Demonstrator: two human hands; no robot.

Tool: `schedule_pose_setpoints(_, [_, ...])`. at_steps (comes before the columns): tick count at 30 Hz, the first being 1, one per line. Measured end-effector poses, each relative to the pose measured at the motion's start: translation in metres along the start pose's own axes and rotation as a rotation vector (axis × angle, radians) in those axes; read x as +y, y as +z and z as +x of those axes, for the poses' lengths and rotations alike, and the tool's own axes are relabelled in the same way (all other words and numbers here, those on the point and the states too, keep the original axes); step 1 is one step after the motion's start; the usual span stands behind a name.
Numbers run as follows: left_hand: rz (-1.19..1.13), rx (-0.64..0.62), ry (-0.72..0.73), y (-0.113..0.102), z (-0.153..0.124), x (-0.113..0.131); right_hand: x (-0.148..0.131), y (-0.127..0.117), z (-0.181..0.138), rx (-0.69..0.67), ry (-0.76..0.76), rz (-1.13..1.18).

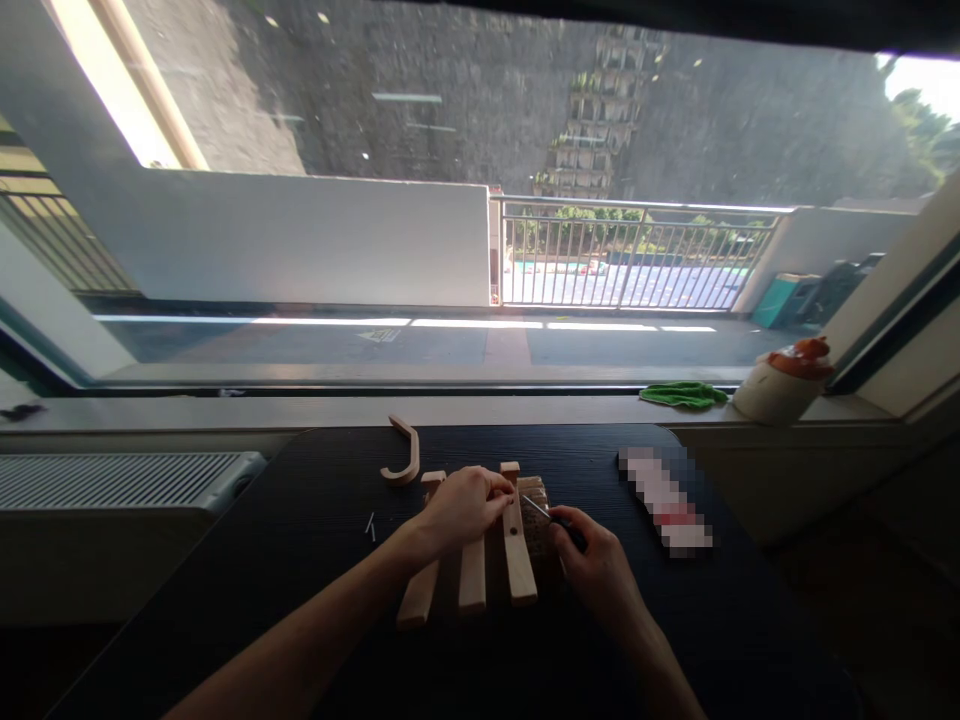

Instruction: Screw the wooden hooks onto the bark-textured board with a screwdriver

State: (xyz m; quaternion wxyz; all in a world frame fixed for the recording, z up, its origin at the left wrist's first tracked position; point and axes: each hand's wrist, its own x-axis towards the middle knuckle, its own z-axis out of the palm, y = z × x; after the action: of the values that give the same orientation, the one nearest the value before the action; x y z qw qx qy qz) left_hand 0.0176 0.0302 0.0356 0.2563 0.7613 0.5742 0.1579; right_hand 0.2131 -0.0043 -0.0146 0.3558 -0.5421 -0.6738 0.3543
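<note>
The left hand [463,505] lies bent over 3 wooden slats [519,560], hiding their far ends; its grip is unclear. The slats lie mid-table [750,620], long axis pointing away from the person. The right hand [596,565] is closed around a thin tool [538,508], tip towards the slats.

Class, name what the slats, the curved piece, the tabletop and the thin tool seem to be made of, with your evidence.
Slats and curved piece: pale, matte, unpainted-looking, so probably bare wood. Tabletop: black with faint streaks, perhaps stained wood or laminate; cannot tell which. Tool in the right hand: thin shaft glints, likely metal; dark handle unclear.
</note>
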Motion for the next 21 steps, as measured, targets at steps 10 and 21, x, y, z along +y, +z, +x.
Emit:
schedule_pose_setpoints(10, [0.013, 0.010, 0.015, 0.002, 0.001, -0.002, -0.007, -0.003, -0.002, -0.048, 0.007, 0.016])
schedule_pose_setpoints(21, [-0.100, 0.037, 0.013, 0.016, 0.003, -0.013, -0.034, -0.031, -0.003, -0.039, -0.013, -0.116])
